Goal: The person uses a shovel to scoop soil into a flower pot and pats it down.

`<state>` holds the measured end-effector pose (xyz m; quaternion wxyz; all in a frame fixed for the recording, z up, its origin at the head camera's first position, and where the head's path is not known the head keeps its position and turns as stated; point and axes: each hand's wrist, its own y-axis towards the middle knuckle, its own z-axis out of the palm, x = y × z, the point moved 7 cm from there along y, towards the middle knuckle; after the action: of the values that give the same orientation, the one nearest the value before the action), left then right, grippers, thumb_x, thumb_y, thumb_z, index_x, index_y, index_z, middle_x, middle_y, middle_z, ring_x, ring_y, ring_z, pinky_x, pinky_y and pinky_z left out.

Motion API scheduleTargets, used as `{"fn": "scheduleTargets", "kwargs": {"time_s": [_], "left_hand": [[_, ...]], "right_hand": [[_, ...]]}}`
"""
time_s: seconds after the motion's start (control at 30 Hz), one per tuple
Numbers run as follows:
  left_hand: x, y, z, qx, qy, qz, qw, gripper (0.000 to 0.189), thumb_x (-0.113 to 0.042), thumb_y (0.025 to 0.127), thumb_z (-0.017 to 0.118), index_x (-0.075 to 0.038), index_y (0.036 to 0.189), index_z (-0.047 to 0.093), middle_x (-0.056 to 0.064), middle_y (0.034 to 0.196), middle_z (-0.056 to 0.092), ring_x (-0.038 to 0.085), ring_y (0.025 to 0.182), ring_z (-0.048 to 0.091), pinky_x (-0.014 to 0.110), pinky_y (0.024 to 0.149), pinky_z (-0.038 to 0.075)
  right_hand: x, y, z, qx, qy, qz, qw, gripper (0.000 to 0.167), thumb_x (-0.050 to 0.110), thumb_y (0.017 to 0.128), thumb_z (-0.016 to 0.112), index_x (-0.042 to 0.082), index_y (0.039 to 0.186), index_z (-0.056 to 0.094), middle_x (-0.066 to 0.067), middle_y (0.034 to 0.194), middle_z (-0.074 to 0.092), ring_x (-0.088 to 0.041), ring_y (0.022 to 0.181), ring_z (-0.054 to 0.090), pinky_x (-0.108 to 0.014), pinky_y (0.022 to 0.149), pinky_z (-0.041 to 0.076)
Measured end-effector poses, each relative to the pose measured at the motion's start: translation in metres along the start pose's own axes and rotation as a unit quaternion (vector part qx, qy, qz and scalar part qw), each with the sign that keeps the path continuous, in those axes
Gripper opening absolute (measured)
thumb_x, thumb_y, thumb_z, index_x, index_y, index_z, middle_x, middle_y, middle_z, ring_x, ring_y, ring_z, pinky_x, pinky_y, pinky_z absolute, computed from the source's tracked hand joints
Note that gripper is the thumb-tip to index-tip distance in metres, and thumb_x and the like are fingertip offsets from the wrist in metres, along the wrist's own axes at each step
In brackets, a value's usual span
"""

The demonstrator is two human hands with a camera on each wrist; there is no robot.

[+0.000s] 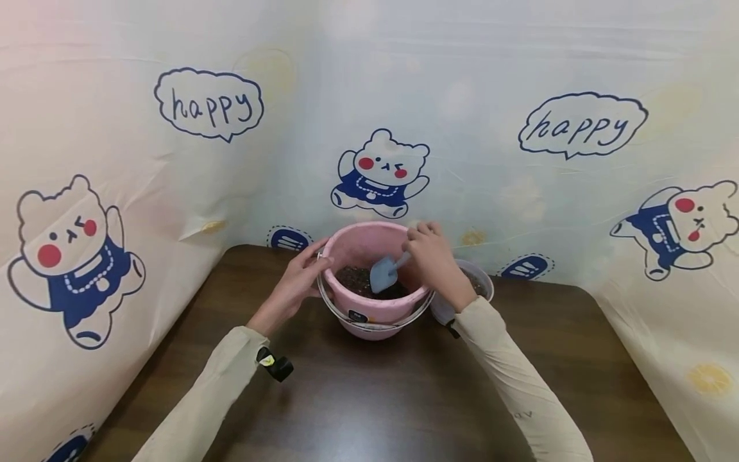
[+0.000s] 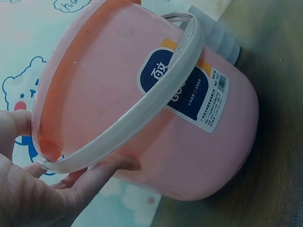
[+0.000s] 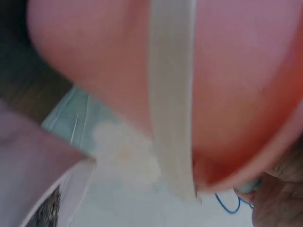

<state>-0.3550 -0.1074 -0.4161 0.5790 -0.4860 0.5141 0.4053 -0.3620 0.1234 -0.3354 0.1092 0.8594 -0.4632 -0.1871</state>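
Observation:
A pink bucket (image 1: 369, 247) stands on the table with dark soil (image 1: 354, 278) inside. My left hand (image 1: 293, 280) holds the bucket's left side at the rim; in the left wrist view, its fingers lie against the outer wall, near the end of the white handle (image 2: 128, 124). Above the soil, my right hand (image 1: 434, 258) grips a small blue shovel (image 1: 383, 276), blade tilted down inside the bucket. The right wrist view shows only part of the right hand (image 3: 277, 201) beyond the rim; the shovel's blade is hidden there.
Close to the bucket's right side stands a pale tub (image 1: 488, 283) with dark soil in it, partly covered by the right forearm. The brown table (image 1: 358, 398) ends at a printed cloth backdrop (image 1: 473, 186) behind and at both sides.

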Motion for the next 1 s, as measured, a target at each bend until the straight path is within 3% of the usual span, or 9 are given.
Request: {"fn": "scheduleTargets", "kwargs": {"time_s": [0.17, 0.37, 0.7, 1.0], "left_hand": [[0.003, 0.002, -0.001, 0.002, 0.004, 0.004, 1.0000, 0.065, -0.027, 0.106, 0.057, -0.028, 0.166, 0.031, 0.021, 0.163, 0.035, 0.045, 0.134, 0.050, 0.047, 0.084, 0.064], [0.005, 0.002, -0.001, 0.006, 0.003, 0.003, 1.0000, 0.067, -0.028, 0.106, 0.058, -0.028, 0.167, 0.030, 0.020, 0.165, 0.033, 0.045, 0.136, 0.048, 0.049, 0.086, 0.064], [0.001, 0.002, -0.001, 0.010, -0.003, 0.009, 0.9999, 0.067, -0.025, 0.106, 0.058, -0.026, 0.166, 0.030, 0.021, 0.163, 0.036, 0.043, 0.135, 0.049, 0.046, 0.083, 0.064], [0.003, 0.003, -0.002, 0.008, 0.006, 0.004, 0.9999, 0.069, -0.030, 0.105, 0.059, -0.029, 0.167, 0.029, 0.019, 0.165, 0.035, 0.042, 0.138, 0.047, 0.054, 0.093, 0.061]], "right_hand": [[0.013, 0.015, 0.018, 0.043, -0.009, -0.012, 0.9989, 0.003, 0.012, 0.090, 0.079, 0.013, 0.088, 0.082, -0.005, 0.090, 0.072, -0.027, 0.093, 0.057, -0.044, 0.096, 0.041], [0.024, 0.020, 0.023, 0.031, 0.000, -0.025, 0.9992, 0.013, 0.023, 0.086, 0.086, 0.011, 0.084, 0.081, -0.006, 0.088, 0.069, -0.028, 0.093, 0.055, -0.045, 0.092, 0.041], [0.017, 0.020, 0.021, 0.023, 0.115, 0.001, 0.9931, 0.010, 0.019, 0.088, 0.084, 0.011, 0.093, 0.083, -0.006, 0.086, 0.065, -0.027, 0.095, 0.055, -0.047, 0.094, 0.038], [0.010, 0.018, 0.020, 0.020, 0.215, -0.011, 0.9763, 0.012, 0.018, 0.085, 0.088, 0.010, 0.091, 0.082, -0.004, 0.086, 0.065, -0.026, 0.096, 0.054, -0.048, 0.095, 0.034]]}}
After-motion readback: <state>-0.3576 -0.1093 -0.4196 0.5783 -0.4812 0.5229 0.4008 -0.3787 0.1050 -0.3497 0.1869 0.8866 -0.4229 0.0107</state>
